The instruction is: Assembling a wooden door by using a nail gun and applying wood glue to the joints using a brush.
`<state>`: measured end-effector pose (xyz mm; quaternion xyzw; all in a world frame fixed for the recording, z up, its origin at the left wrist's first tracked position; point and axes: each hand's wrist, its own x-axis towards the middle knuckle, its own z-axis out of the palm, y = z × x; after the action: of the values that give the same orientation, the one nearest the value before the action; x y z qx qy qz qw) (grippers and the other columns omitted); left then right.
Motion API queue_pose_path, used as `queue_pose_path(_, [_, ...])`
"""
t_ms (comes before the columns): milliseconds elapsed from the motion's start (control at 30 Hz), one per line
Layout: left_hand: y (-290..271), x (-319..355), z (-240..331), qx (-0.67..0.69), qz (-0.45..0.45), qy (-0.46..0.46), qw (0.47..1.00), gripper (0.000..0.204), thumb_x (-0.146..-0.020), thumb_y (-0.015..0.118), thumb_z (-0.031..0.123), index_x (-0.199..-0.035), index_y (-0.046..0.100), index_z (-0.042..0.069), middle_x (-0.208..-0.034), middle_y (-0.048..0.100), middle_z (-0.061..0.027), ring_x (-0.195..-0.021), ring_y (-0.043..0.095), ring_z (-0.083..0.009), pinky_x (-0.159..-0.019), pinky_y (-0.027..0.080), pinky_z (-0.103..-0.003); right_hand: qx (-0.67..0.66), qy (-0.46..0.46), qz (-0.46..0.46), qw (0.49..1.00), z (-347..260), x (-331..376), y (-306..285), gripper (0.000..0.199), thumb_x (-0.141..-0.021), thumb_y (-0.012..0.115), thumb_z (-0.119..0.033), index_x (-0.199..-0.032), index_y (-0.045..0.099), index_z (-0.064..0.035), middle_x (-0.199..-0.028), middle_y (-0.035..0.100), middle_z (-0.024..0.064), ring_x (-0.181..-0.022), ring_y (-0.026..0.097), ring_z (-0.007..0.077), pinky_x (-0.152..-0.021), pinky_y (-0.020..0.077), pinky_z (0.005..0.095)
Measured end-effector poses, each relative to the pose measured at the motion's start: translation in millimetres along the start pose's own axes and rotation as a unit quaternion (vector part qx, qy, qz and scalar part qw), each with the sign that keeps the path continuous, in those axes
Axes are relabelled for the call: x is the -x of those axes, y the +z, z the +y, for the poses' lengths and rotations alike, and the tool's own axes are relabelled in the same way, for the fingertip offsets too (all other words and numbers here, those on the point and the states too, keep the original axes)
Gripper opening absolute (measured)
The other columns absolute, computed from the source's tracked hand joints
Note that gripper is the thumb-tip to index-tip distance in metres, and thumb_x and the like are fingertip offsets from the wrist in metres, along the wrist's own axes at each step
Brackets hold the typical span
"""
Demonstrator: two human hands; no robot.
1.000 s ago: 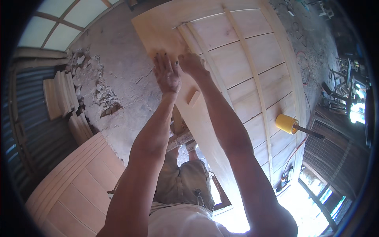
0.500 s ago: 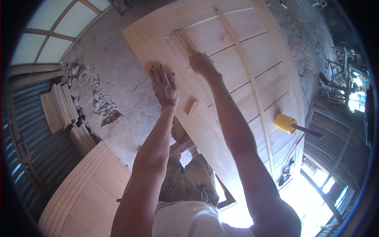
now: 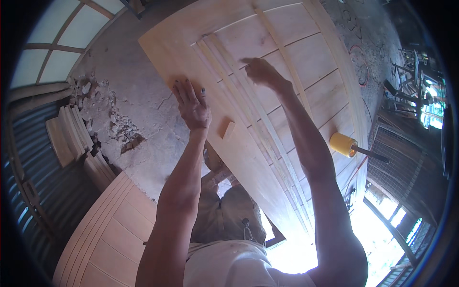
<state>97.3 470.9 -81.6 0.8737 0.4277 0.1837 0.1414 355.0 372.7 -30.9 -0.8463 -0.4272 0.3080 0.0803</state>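
- Head view: the wooden door [image 3: 313,53] lies in front of you, running from beyond your hands back toward your right side.
- Left of the door, close to your body, you have a stack of reddish panels [image 3: 119,239], grooved on top.
- A corrugated metal sheet [image 3: 36,138] stands well to the left of the door.
- Between that sheet and the door are stacked boards [image 3: 69,131] and a patch of rubble [image 3: 122,126].
- Two long thin strips [image 3: 269,128] run side by side along the left part of the door's grooved middle; a single strip [image 3: 282,42] lies on the door further right.
- Your left hand [image 3: 193,112] rests palm down on the door's broad left border, fingers spread, gripping nothing.
- Your right hand [image 3: 265,74] is curled and blurred over the door's middle, just right of the paired strips; you cannot tell whether it holds or touches anything.
- A yellow tub [image 3: 340,143] sits on the door's right part, a dark stick [image 3: 373,154] poking out.
- A small wood block [image 3: 228,130] sits on the door's left border, near your left wrist.
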Motion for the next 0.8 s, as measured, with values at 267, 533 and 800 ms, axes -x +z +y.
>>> queue_pose_path(267, [1.2,1.3,0.1,0.019,-0.044,-0.029,0.998,0.067,-0.112,0.044,0.049,-0.161,0.04,0.005,-0.168,0.031,-0.0284,-0.156,0.027,-0.0502,-0.125,0.035,-0.057,0.074,-0.046,0.053,0.995,-27.1,-80.5,-23.7,0.07,-0.094,0.053,-0.004,-0.159,0.048,-0.0272,-0.109,0.074,0.0201,-0.085,0.074,0.0347,-0.074,0.0591,0.0478])
queue_pose_path(533, [0.5,-1.6,1.0,0.003,-0.018,0.013,1.0,0.068,-0.112,0.043,0.05,-0.16,0.039,0.001,-0.168,0.03,-0.0305,-0.155,0.027,-0.0524,-0.124,0.036,-0.059,-0.277,0.05,-0.187,0.941,3.0,-78.0,-48.2,0.076,-0.095,0.052,-0.004,-0.165,0.039,-0.0293,-0.091,0.072,0.018,-0.082,0.071,0.0324,-0.07,0.0573,0.048])
queue_pose_path(800, [6.8,3.9,-1.2,0.018,-0.027,0.01,0.999,0.07,-0.112,0.042,0.051,-0.16,0.039,0.001,-0.168,0.03,-0.0296,-0.156,0.026,-0.0513,-0.128,0.031,-0.057,0.089,-0.037,0.017,0.995,0.2,-73.0,-27.8,0.083,-0.093,0.055,-0.006,-0.168,0.031,-0.0334,-0.088,0.069,0.0112,-0.081,0.069,0.0272,-0.071,0.0568,0.045])
